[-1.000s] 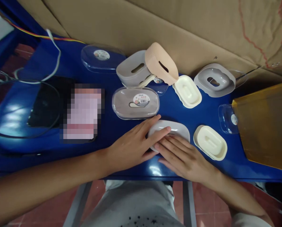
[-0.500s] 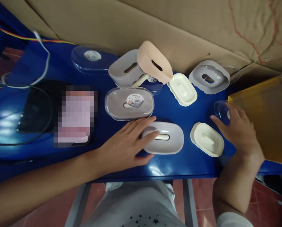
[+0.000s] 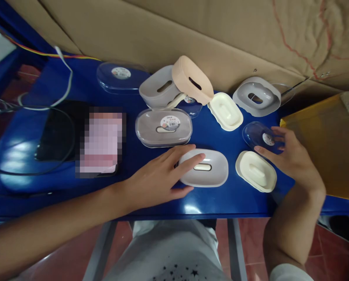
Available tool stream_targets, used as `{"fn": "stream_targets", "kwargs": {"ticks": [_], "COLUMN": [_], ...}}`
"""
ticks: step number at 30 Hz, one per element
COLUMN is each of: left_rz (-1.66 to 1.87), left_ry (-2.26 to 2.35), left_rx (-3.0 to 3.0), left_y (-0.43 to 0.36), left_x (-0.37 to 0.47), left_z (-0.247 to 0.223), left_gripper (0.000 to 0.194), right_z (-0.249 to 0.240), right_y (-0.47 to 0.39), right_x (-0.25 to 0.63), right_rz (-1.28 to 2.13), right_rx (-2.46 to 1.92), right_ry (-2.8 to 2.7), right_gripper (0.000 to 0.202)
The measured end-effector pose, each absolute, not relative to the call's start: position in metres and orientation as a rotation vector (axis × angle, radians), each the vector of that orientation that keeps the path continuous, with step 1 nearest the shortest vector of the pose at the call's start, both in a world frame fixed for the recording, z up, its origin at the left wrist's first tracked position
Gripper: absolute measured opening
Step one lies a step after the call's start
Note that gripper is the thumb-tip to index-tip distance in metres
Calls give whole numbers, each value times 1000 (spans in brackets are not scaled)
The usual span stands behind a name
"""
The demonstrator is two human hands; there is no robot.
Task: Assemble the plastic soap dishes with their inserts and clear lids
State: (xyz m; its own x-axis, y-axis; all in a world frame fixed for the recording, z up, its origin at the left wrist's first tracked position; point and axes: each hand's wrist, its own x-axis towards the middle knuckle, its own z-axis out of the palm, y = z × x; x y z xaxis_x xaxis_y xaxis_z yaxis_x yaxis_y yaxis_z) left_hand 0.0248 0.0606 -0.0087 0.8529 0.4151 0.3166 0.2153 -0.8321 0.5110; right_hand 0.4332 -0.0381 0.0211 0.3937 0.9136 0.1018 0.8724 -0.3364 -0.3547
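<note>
Sitting near the front edge of a blue bench [image 3: 151,208], a grey slotted cover [image 3: 215,173] lies beneath the spread fingers of the left hand [image 3: 165,171], which hide its left end and part of the slot. The right hand [image 3: 288,154] grips a clear lid [image 3: 252,134], its right end partly hidden; whether it touches the bench is hard to tell. A cream tray [image 3: 257,171] lies just nearer the front edge. Blue surface stretches between cover and edge; beside the right hand, an amber box [image 3: 314,156] runs out of frame.
</note>
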Motion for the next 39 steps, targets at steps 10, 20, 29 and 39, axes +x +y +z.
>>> {"fn": "stream_targets", "kwargs": {"ticks": [10, 20, 29, 39], "left_rz": [577, 552, 551, 543], "left_ry": [534, 491, 478, 477], "left_rx": [2493, 2527, 2494, 2495], "left_y": [58, 62, 61, 62], "left_x": [27, 26, 26, 27], "left_z": [-16, -16, -17, -18], "left_gripper": [105, 97, 90, 83], "right_z": [36, 30, 23, 21], "right_y": [-34, -34, -38, -34], "right_x": [316, 303, 303, 303], "right_rz": [347, 235, 511, 490], "right_rx": [-1408, -1450, -1512, -1530], "right_ry": [-2426, -2454, -2395, -2439], "right_gripper": [81, 77, 93, 86]}}
